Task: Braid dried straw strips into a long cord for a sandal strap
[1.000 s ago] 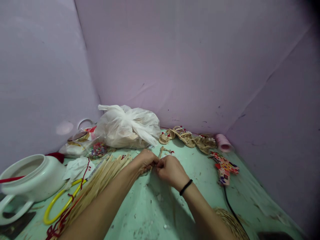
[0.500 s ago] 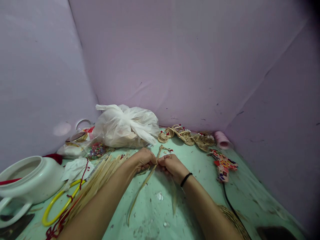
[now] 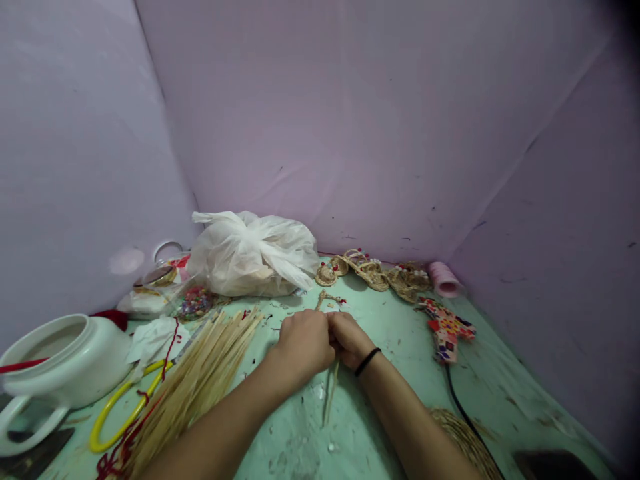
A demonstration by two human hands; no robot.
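Observation:
My left hand is closed, knuckles up, over the middle of a thin straw braid. Pressed against it, my right hand, with a black band at the wrist, pinches the same work. The braid's far end sticks out beyond my fingers, with a bit of red thread near it. Loose straw ends hang down toward me between the wrists. My fingertips and the part of the braid between them are hidden. Left of my left arm lies a bundle of pale straw strips.
Yellow-handled scissors and a white pot stand left. Behind are a white plastic bag, small woven straw sandals and a pink thread spool. A patterned cloth-covered tool with a black cord and a straw coil lie right.
My left hand has moved right and turned over the braid, closing against my right hand. The loose strands, spread apart before, now hang close together.

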